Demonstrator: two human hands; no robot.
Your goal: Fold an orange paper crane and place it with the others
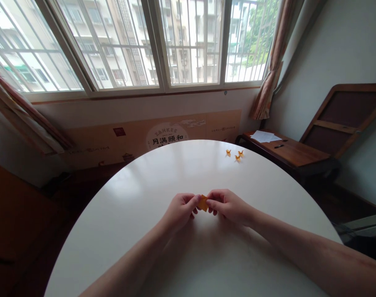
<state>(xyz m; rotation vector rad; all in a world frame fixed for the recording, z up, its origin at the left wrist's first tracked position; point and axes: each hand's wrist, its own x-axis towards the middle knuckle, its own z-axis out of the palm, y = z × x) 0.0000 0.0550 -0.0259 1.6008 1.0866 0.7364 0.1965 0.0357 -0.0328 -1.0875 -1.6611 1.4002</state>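
A small piece of folded orange paper [203,203] is held just above the white round table [129,231]. My left hand [184,208] pinches its left edge between thumb and fingers. On the opposite side my right hand [224,204] grips the right edge the same way. The paper looks diamond-shaped, and the fingertips behind it are partly hidden. Farther off, toward the table's back right, stand three little folded orange paper figures [237,158] that look like cranes, apart from both hands.
Beyond the table's right rim is a low wooden side table [294,152] with white papers [264,136] and a small dark object [278,146] on it. A wooden panel [342,119] leans behind it. A printed cardboard sheet [129,136] stands below the barred window [191,45].
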